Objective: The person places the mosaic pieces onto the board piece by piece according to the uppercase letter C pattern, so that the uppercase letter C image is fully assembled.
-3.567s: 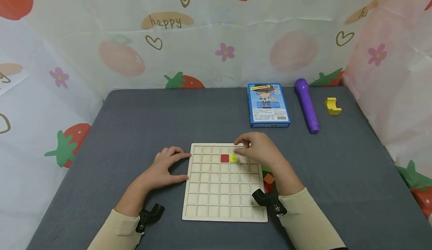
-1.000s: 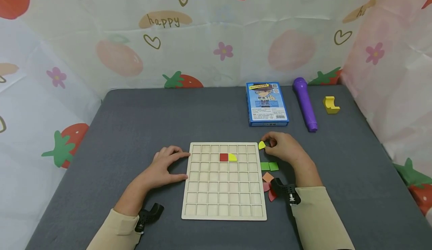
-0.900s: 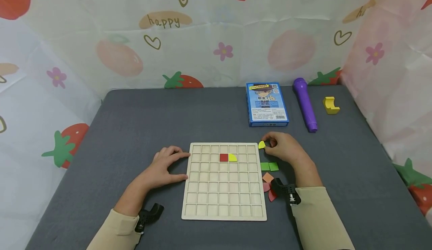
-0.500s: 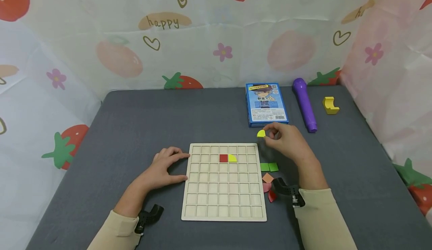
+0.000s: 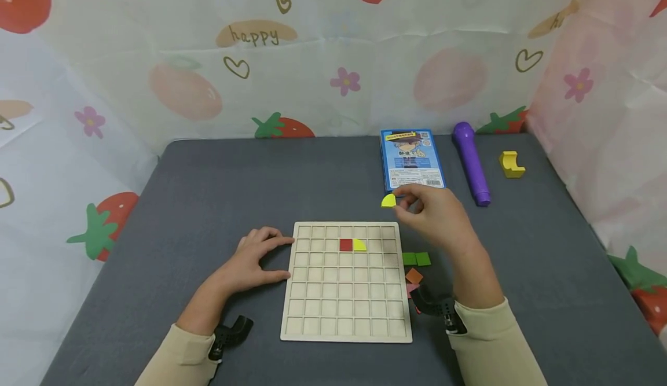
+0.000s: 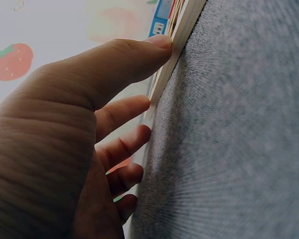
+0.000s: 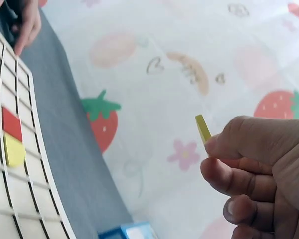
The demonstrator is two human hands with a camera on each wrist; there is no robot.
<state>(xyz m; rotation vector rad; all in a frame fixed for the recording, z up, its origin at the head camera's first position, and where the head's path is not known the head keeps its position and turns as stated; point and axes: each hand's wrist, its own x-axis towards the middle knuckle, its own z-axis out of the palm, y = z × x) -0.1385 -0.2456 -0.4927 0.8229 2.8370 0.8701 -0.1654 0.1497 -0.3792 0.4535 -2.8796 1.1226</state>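
Note:
Between thumb and forefinger my right hand (image 5: 436, 215) pinches a yellow quarter-circle tile (image 5: 388, 201), raised beyond the far right corner of the grid board (image 5: 339, 308). The right wrist view shows this yellow tile (image 7: 203, 128) edge-on. On the board, a red square tile (image 5: 346, 245) lies beside a second yellow quarter-circle tile (image 5: 359, 245) in the second row from the far side. My left hand (image 5: 255, 260) touches the board's left edge with thumb and fingertips, fingers spread. In the left wrist view its thumb (image 6: 134, 55) rests against the board's side.
Right of the board lie two green square tiles (image 5: 416, 258), an orange tile (image 5: 414, 276) and pinkish-red ones partly hidden by the wrist camera. Further back are a blue box (image 5: 413, 157), a purple microphone-shaped object (image 5: 472, 163) and a yellow notched block (image 5: 512, 164).
My right hand set down one yellow tile beside the red one, picked another from the board's right side, lifted it away, and now carries it leftward. The left hand stays in place.

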